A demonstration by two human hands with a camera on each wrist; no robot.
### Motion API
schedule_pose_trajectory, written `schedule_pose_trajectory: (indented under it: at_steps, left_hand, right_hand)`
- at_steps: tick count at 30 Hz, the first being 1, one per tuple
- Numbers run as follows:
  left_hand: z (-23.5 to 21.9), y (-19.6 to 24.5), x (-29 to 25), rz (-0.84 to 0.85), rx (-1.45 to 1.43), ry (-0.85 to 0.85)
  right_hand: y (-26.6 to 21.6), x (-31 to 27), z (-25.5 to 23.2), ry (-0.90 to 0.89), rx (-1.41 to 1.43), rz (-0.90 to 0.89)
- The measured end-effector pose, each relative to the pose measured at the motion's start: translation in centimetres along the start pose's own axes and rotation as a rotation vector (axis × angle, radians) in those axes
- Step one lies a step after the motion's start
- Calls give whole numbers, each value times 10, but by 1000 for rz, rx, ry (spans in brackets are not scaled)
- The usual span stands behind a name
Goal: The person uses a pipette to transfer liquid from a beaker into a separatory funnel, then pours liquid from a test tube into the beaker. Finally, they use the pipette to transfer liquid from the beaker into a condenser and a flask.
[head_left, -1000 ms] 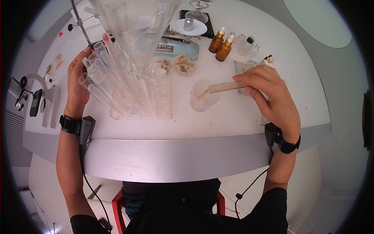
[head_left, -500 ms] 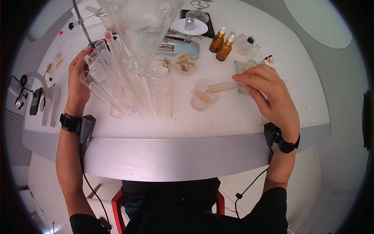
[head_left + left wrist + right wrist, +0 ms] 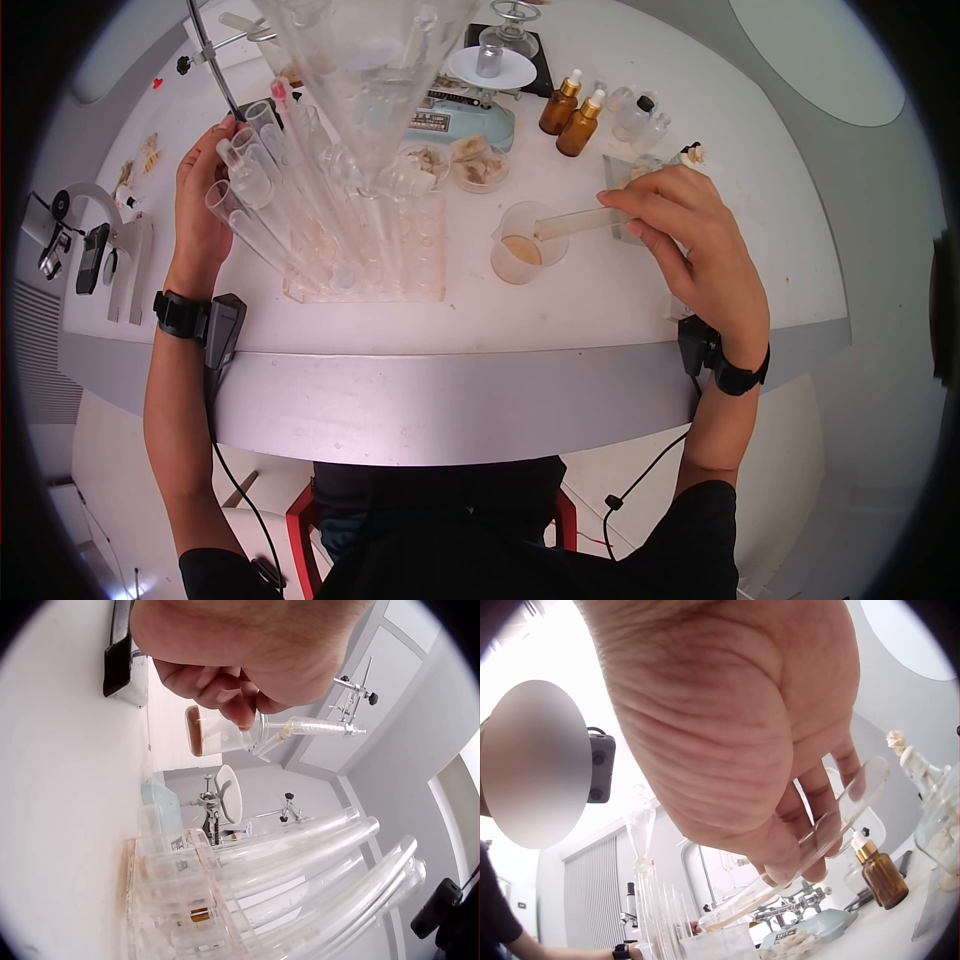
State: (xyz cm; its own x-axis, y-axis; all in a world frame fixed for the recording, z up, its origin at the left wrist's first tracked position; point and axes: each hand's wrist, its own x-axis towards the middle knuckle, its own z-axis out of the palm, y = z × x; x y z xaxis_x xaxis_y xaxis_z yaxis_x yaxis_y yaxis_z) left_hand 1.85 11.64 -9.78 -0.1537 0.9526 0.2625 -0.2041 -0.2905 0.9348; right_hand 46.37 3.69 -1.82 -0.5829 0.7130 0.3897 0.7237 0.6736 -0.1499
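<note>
My right hand (image 3: 700, 250) pinches a clear test tube (image 3: 585, 222) between thumb and fingers. Its mouth slants down over a small clear beaker (image 3: 516, 262) holding cloudy tan liquid; in the right wrist view the tube (image 3: 750, 904) crosses below the palm (image 3: 727, 720). My left hand (image 3: 203, 200) rests on the table beside the slanted test tubes (image 3: 235, 215), fingers loosely curled. In the left wrist view the curled fingers (image 3: 225, 686) overlap a glass bottle (image 3: 214, 735) with brown contents, with no grip on it visible.
A clear rack (image 3: 425, 285) carries several tubes, with a large glass funnel (image 3: 370, 90) above. Behind stand a blue balance (image 3: 465, 125), dishes of pale pieces (image 3: 480, 168) and brown dropper bottles (image 3: 578, 130). A metal stand (image 3: 212, 60) rises beyond my left hand.
Tan liquid has left the tube held in my right hand and collected in the beaker; the tube now looks mostly clear. Both hands have stayed nearly still.
</note>
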Motion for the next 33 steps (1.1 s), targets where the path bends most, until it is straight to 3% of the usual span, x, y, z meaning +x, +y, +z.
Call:
schedule_pose_trajectory:
  at_steps: [25, 33]
  left_hand:
    - [3, 3, -1, -13, -10, 23]
    - [7, 5, -3, -6, -5, 7]
  right_hand:
    - [-18, 5, -1, 167, -525, -142]
    - [-28, 6, -1, 184, -574, -142]
